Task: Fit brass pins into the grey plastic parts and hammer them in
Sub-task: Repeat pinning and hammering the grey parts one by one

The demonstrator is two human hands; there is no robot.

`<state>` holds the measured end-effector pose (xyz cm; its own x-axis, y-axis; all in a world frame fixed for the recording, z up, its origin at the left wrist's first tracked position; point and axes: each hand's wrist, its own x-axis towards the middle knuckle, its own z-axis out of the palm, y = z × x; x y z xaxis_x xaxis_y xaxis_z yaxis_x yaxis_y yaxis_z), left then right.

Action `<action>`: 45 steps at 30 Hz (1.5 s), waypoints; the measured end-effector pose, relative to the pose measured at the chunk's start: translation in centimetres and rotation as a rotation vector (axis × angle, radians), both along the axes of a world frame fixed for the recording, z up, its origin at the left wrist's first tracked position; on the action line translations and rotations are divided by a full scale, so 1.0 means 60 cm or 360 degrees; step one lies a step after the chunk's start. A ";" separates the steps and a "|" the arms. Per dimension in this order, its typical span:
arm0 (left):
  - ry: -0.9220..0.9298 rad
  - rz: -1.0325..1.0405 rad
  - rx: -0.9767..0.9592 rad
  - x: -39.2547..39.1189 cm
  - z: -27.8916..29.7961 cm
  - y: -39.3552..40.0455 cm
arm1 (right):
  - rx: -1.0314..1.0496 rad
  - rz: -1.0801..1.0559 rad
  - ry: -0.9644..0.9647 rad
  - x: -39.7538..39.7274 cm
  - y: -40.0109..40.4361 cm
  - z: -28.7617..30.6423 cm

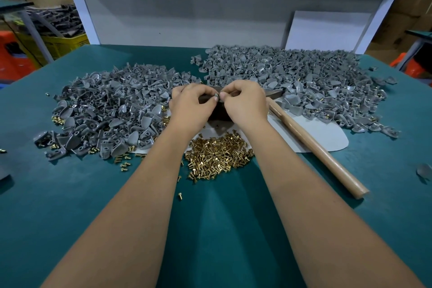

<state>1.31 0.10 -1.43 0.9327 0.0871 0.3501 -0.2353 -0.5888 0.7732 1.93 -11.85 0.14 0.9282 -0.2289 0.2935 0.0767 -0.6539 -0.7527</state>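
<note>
Across my green desk (70, 194) sit two big heaps of grey plastic parts, the bigger one (292, 77) on the far right, some of its pieces with brass showing, the other (105, 110) on the left. Closer to me is a pile of brass pins (217, 154) at the edge of a pale mat (327, 133), with a wooden-handled hammer (315, 147) lying beside it on my right. My left hand (191, 105) and right hand (245, 103) meet over a dark block, both grips pinched on one small grey part (216, 96). Can't tell if a pin's in it.
</note>
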 end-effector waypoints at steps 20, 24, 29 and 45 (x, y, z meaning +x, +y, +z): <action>-0.0045 0.0060 0.0137 0.004 0.000 -0.002 | -0.0460 0.0054 -0.0252 0.000 -0.009 -0.007; -0.0046 0.0067 0.0142 0.004 0.000 -0.002 | -0.0544 0.0083 -0.0285 -0.002 -0.005 -0.004; -0.0010 0.0046 0.0092 0.002 0.001 -0.001 | -0.0548 0.0101 -0.0151 0.002 -0.005 0.012; 0.0038 0.0053 0.0082 -0.004 0.007 -0.004 | -0.0336 0.0095 -0.0066 -0.003 -0.003 0.017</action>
<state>1.09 -0.17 -1.04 0.9378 0.1005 0.3323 -0.1966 -0.6352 0.7469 1.77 -12.02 1.13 0.9244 -0.1031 0.3672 0.1481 -0.7900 -0.5949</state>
